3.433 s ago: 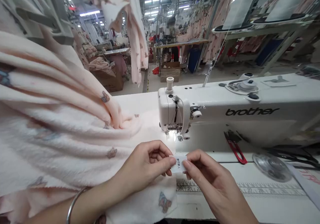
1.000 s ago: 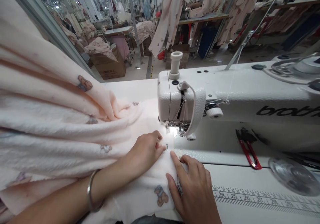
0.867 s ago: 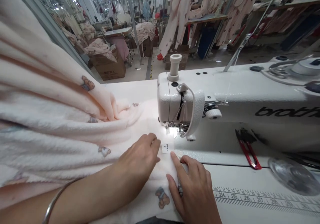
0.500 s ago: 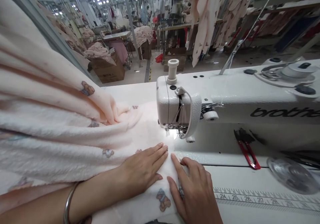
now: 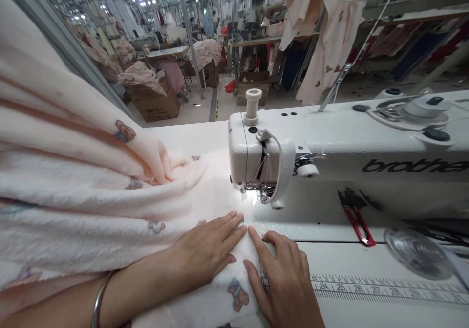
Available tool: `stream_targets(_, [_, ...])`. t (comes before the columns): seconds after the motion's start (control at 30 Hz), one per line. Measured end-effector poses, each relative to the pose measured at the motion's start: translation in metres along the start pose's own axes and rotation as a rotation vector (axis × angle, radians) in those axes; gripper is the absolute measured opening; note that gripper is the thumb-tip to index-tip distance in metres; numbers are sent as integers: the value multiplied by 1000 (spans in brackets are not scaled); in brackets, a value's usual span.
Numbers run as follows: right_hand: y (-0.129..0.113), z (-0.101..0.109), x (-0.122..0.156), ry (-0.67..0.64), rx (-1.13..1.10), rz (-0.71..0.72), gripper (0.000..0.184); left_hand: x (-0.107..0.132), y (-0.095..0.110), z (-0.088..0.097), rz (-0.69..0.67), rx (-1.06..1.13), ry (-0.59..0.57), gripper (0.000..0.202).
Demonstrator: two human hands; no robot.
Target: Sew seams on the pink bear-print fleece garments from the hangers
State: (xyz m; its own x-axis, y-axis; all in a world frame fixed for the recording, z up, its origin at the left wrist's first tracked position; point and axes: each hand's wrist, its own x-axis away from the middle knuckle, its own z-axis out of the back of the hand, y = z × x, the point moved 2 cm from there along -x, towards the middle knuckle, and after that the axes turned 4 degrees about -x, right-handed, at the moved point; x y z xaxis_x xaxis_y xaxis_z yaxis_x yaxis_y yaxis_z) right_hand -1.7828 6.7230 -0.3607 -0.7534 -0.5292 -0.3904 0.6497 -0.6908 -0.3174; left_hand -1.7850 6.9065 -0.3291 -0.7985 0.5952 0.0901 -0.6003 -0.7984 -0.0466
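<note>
Pale pink fleece fabric (image 5: 176, 206) with a teddy bear print spreads over the left side of the machine table and runs up to the needle area of a white sewing machine (image 5: 252, 147). My left hand (image 5: 207, 250) lies flat on the fabric, fingers stretched toward the presser foot. Beside it, my right hand (image 5: 282, 274) rests at the fabric's right edge. Its index finger and thumb are stretched out and touch the cloth, while the other fingers curl on the table. A lamp lights the cloth under the machine head.
Red thread snips (image 5: 357, 218) lie right of the needle, near a clear plastic round dish (image 5: 417, 252). A ruler scale (image 5: 370, 289) runs along the table front. Behind stand cardboard boxes (image 5: 156, 103), hanging pink garments (image 5: 333, 49) and a person at another workstation.
The view has shifted slightly, and the hanging garments in the background have changed position. My hands and the fabric stay almost where they were.
</note>
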Motion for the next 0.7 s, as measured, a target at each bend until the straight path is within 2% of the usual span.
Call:
stream_targets(0.27, [0, -3, -1, 25, 13, 9, 47, -1, 0, 5, -23, 9, 13, 51])
stream_targets(0.5, [1, 0, 2, 20, 34, 15, 46, -3, 0, 0, -41, 32, 50, 53])
stream_targets(0.6, [13, 10, -12, 15, -47, 24, 39, -4, 1, -1, -51, 1, 50, 52])
stream_targets(0.7, [33, 15, -47, 36, 23, 71, 29, -5, 0, -1, -78, -17, 73, 50])
